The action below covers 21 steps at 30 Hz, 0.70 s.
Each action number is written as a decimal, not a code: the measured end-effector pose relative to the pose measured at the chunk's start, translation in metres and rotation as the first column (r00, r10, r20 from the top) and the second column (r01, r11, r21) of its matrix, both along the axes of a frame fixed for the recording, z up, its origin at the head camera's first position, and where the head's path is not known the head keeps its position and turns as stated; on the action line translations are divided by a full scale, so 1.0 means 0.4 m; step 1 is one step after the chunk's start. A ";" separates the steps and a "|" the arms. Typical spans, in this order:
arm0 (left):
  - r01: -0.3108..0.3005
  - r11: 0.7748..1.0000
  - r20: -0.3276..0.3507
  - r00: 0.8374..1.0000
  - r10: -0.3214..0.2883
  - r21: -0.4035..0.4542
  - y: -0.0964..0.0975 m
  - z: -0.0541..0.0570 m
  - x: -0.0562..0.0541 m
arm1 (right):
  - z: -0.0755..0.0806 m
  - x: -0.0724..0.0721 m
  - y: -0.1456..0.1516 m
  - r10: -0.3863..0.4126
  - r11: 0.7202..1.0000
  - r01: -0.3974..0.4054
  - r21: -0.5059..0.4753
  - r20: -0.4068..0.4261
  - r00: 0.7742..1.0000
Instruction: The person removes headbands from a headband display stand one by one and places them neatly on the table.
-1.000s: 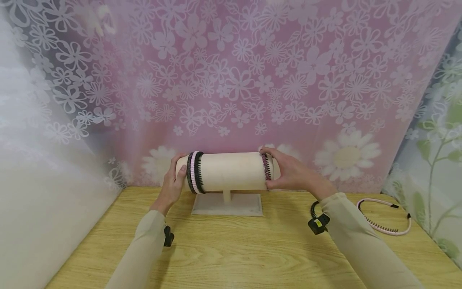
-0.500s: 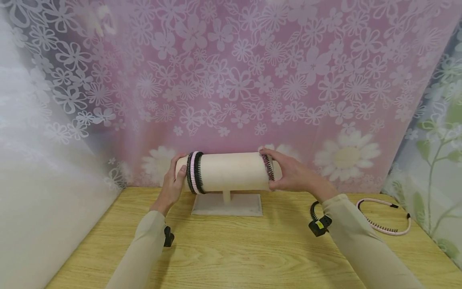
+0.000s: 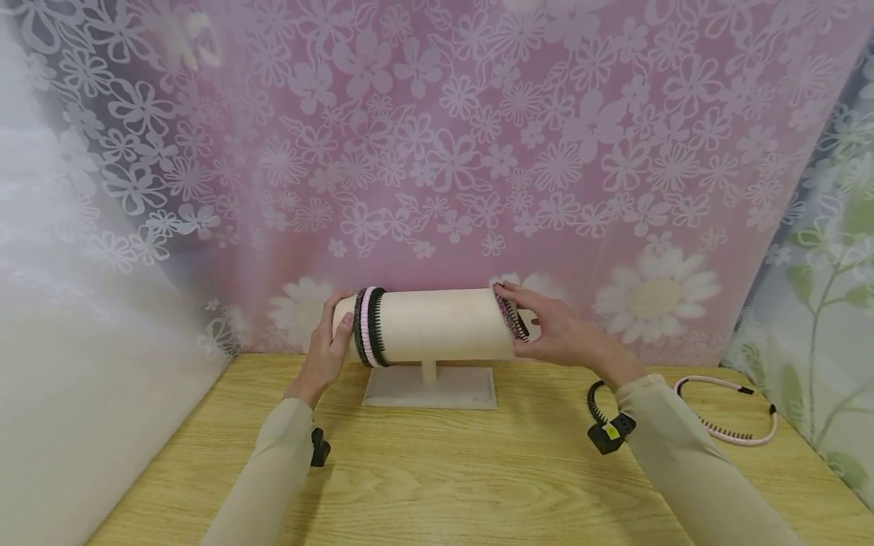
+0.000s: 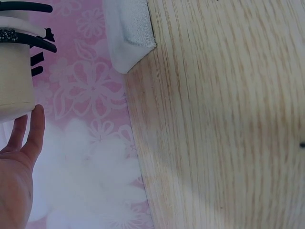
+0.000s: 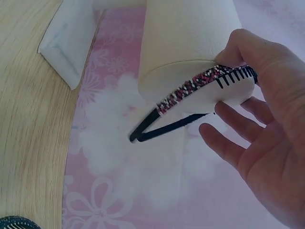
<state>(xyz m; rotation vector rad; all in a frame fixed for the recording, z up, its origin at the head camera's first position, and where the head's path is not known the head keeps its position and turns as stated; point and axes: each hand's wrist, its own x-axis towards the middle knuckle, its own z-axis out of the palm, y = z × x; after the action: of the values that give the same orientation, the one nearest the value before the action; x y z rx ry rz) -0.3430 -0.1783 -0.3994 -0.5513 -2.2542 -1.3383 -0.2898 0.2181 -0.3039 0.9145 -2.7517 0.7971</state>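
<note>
A cream cylinder-shaped headband stand (image 3: 437, 322) stands on a flat white base (image 3: 426, 390). My left hand (image 3: 324, 353) grips its left end, thumb in front and fingers at the end. Close by, a pink headband (image 3: 365, 326) sits round the cylinder between two dark ones, the inner with comb teeth (image 3: 378, 326). At the other end my right hand (image 3: 563, 330) holds a toothed headband (image 5: 188, 90) covered in red, white and black beads. This headband is tilted, its upper part at the cylinder's rim, its black tips hanging off the end in the right wrist view.
On the wooden table (image 3: 451, 485) at right lie a pink headband (image 3: 734, 437) with dark teeth and a dark headband (image 3: 592, 402), partly hidden by the right wrist camera (image 3: 611, 434). A pink flowered curtain (image 3: 437, 152) hangs right behind the stand.
The beaded headband has tilted, its lower part swinging right off the cylinder's end, and my right hand has shifted slightly right with it. My left hand and the stand stay in place.
</note>
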 end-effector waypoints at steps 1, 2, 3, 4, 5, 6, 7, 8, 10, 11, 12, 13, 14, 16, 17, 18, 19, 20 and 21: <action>0.000 1.000 0.001 1.000 0.000 0.001 0.000 0.000 0.000 | -0.001 0.001 0.001 0.004 1.000 -0.004 -0.003 -0.002 1.000; 0.001 1.000 -0.001 1.000 -0.001 0.001 0.001 0.000 0.001 | -0.002 0.002 0.002 0.005 1.000 -0.005 -0.006 0.000 1.000; -0.001 1.000 -0.003 1.000 0.001 0.000 0.001 0.000 0.001 | -0.002 0.003 0.002 0.010 1.000 -0.010 -0.016 -0.002 1.000; -0.002 1.000 -0.003 1.000 0.002 0.001 0.001 0.000 0.002 | -0.003 0.004 0.003 0.014 1.000 -0.014 -0.026 -0.003 1.000; -0.003 1.000 -0.004 1.000 0.003 0.002 0.001 0.000 0.002 | -0.005 0.004 0.004 0.018 0.999 -0.018 -0.036 -0.003 1.000; -0.005 1.000 -0.006 1.000 0.005 0.001 0.001 0.000 0.001 | -0.006 0.004 0.005 0.018 0.999 -0.018 -0.044 -0.008 1.000; -0.006 1.000 -0.006 1.000 0.006 0.004 0.001 -0.001 0.001 | -0.007 0.005 0.006 0.017 0.999 -0.017 -0.051 -0.016 1.000; -0.007 1.000 -0.007 1.000 0.007 0.005 0.001 -0.001 0.000 | -0.009 0.005 0.007 0.011 0.998 -0.012 -0.059 -0.023 1.000; -0.007 1.000 -0.004 1.000 0.007 0.009 0.000 -0.001 -0.001 | -0.011 0.008 0.011 0.003 0.998 -0.006 -0.065 -0.043 0.999; -0.006 1.000 -0.003 1.000 0.006 0.010 0.000 -0.001 -0.001 | -0.013 0.009 0.013 -0.004 0.998 0.000 -0.065 -0.053 0.999; -0.006 1.000 -0.002 1.000 0.006 0.012 0.000 -0.001 -0.002 | -0.013 0.011 0.014 -0.007 0.998 0.003 -0.064 -0.064 0.998; -0.004 1.000 -0.001 1.000 0.004 0.016 -0.001 -0.001 -0.002 | -0.014 0.013 0.016 -0.008 0.998 0.004 -0.061 -0.072 0.997; -0.004 1.000 0.000 1.000 0.004 0.016 -0.001 -0.001 -0.002 | -0.015 0.015 0.018 -0.009 0.998 0.005 -0.061 -0.076 0.997; -0.004 1.000 0.001 1.000 0.004 0.017 -0.001 -0.001 -0.002 | -0.016 0.020 0.021 -0.006 0.998 0.001 -0.057 -0.081 0.997; -0.003 1.000 0.002 1.000 0.003 0.017 -0.001 -0.002 -0.001 | -0.017 0.022 0.022 -0.006 0.998 0.002 -0.057 -0.080 0.997; -0.003 1.000 0.004 1.000 0.003 0.016 -0.001 -0.002 -0.001 | -0.018 0.024 0.022 -0.004 0.998 -0.001 -0.059 -0.080 0.997; -0.002 1.000 0.005 1.000 0.002 0.017 -0.001 -0.002 0.000 | -0.020 0.026 0.024 -0.001 0.998 -0.004 -0.060 -0.078 0.997; -0.001 1.000 0.006 1.000 0.001 0.017 -0.001 -0.002 0.000 | -0.022 0.028 0.025 -0.002 0.998 -0.003 -0.066 -0.077 0.997; 0.001 1.000 0.008 1.000 -0.001 0.017 -0.001 -0.003 0.001 | -0.024 0.029 0.026 0.000 0.998 -0.005 -0.068 -0.078 0.997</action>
<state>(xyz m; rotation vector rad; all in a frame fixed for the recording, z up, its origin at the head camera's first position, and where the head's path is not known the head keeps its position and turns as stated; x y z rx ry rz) -0.3428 -0.1787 -0.4006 -0.5421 -2.2475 -1.3614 -0.2781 0.2286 -0.3135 0.9159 -2.6407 0.8320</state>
